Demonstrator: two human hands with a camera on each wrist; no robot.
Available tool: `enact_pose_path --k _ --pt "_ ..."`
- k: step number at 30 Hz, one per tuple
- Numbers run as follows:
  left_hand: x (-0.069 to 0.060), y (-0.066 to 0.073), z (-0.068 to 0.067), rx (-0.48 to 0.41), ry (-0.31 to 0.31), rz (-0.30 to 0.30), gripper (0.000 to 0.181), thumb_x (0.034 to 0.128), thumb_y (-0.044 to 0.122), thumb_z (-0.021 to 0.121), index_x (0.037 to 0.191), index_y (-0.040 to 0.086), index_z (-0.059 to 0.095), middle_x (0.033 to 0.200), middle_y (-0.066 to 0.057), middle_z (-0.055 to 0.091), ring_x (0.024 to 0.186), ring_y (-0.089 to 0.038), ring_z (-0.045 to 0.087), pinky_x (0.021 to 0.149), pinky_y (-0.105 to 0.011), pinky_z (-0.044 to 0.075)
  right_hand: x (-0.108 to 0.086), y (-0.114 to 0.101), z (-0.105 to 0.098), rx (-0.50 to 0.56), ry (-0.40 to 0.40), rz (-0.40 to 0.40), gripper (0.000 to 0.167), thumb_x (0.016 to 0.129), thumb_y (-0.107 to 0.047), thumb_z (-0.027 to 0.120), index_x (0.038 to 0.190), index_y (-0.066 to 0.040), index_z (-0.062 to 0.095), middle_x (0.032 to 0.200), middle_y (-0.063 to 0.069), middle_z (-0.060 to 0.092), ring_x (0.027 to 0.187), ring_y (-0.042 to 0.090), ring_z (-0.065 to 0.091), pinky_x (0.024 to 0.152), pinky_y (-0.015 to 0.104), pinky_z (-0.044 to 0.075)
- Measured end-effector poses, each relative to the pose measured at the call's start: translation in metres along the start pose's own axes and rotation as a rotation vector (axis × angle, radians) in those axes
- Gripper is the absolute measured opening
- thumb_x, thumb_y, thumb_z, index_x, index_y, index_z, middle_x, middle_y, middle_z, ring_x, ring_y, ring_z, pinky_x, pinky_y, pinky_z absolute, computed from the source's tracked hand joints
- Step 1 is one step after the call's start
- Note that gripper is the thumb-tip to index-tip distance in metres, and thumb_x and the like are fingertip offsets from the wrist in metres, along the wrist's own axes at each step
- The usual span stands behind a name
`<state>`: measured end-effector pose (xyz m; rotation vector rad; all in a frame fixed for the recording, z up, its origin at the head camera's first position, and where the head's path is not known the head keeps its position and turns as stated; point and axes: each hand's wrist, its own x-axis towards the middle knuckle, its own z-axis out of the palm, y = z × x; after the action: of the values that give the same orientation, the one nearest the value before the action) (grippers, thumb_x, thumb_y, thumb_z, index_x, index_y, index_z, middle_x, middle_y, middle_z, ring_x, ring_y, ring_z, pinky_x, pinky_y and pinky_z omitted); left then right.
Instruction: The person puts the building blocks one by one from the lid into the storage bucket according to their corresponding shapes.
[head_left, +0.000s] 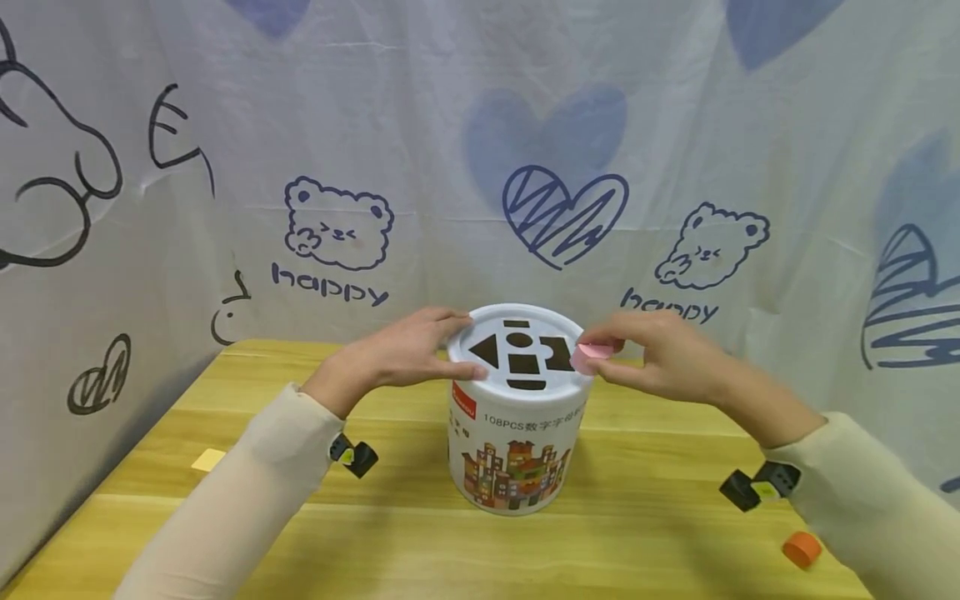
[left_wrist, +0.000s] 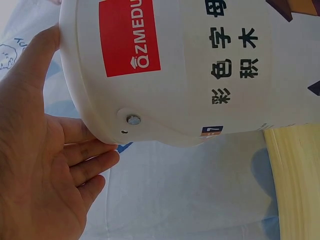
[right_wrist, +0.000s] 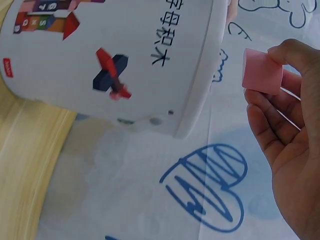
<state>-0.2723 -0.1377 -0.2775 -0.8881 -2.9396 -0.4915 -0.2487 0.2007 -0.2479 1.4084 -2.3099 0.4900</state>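
A white bucket (head_left: 480,437) printed with coloured toy blocks stands upright on the table, its white lid (head_left: 558,385) cut with several dark shaped holes. My left hand (head_left: 408,350) rests against the left side of the lid's rim, with fingers and thumb spread and fairly straight. In the left wrist view, fingertips (left_wrist: 112,155) touch the rim. My right hand (head_left: 667,358) pinches a small pink block (right_wrist: 262,72) between thumb and fingers. In the head view the pink block appears at the lid's right edge; the right wrist view shows it apart from the rim.
On the wooden table (head_left: 390,542), a flat yellow piece (head_left: 208,459) lies at the left, by the left forearm. An orange block (head_left: 802,550) sits at the front right, near the right sleeve. A white curtain (head_left: 450,250) with drawings hangs behind the table.
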Motion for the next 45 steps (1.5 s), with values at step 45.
enact_pose_path --k 45 --pt "-0.001 -0.001 0.007 0.005 0.017 -0.009 0.102 0.0783 0.08 0.054 0.152 0.011 0.036 0.155 -0.01 0.034 0.14 -0.029 0.032 0.113 -0.053 0.029 0.034 -0.019 0.057 0.117 -0.133 0.058 0.023 0.091 -0.024 0.07 0.113 -0.016 0.072 0.094 -0.01 0.062 0.085 0.005 0.059 0.074 0.026 0.056"
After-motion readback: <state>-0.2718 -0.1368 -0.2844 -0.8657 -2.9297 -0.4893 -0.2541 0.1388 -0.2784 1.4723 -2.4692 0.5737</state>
